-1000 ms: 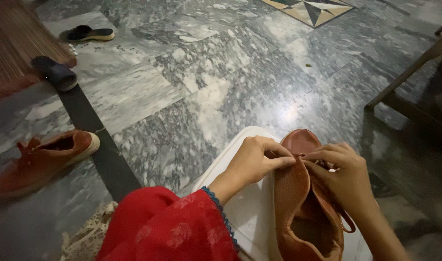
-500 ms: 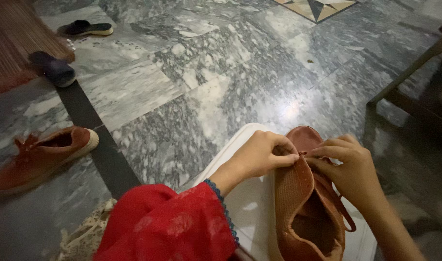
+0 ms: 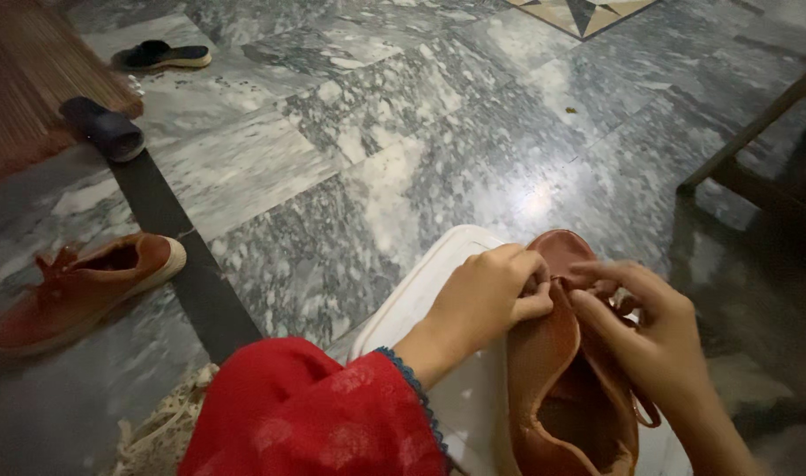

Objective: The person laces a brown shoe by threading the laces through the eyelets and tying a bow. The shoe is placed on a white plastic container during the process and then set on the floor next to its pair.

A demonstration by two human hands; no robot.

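Lower right of frame: left hand [image 3: 491, 300] and right hand [image 3: 645, 330] are both pinching at the lace area of a brown knit sneaker [image 3: 566, 379], which is sitting on a white stool [image 3: 420, 300]. Risk — lace end prob slipping from fingertips, dim light hiding the eyelets.

Grey marble floor [image 3: 350, 132] with a dark strip [image 3: 169, 229], wooden furniture legs [image 3: 755, 132] at right.

Dim, grainy indoor light; a bright glare spot shines on the marble floor [image 3: 535, 201], corners sink into soft shadow
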